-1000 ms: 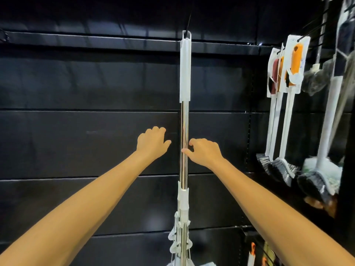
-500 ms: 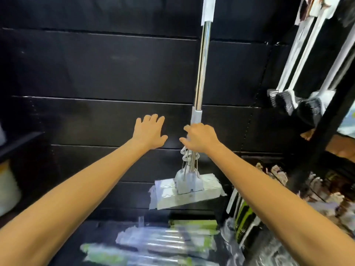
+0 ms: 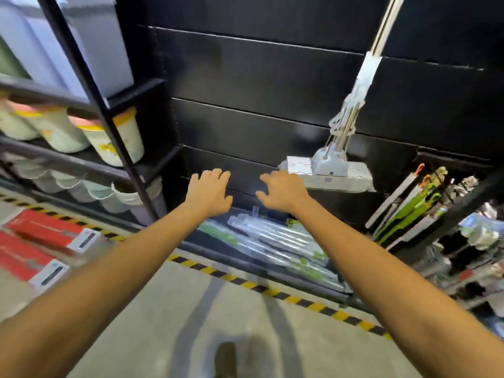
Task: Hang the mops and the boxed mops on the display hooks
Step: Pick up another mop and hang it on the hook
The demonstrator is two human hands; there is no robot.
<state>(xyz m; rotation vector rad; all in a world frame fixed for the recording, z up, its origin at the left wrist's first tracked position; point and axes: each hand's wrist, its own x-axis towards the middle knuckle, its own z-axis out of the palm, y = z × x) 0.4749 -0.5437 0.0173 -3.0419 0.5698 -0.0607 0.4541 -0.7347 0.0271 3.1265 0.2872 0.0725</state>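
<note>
Both your hands empty: left hand [image 3: 210, 192] flat, fingers straight; right hand [image 3: 283, 190] fingers spread, little bent, holding nothing. One mop [image 3: 331, 166] hangs on black panel [image 3: 245, 77], its head just beside your right hand. Wrapped mops [image 3: 272, 238] lie on low base shelf [image 3: 272, 271] under hands; red boxes [image 3: 43, 236] on floor [image 3: 191, 309] at left.

Risk: right hand bumps hanging mop, pole swings, maybe slips from hook; hook out of view. Plastic wrap looks slippery.

Floor grey concrete, yellow-black tape [image 3: 300, 301] along shelf edge. Rack [image 3: 109, 124] with buckets [image 3: 122, 140] at left.
</note>
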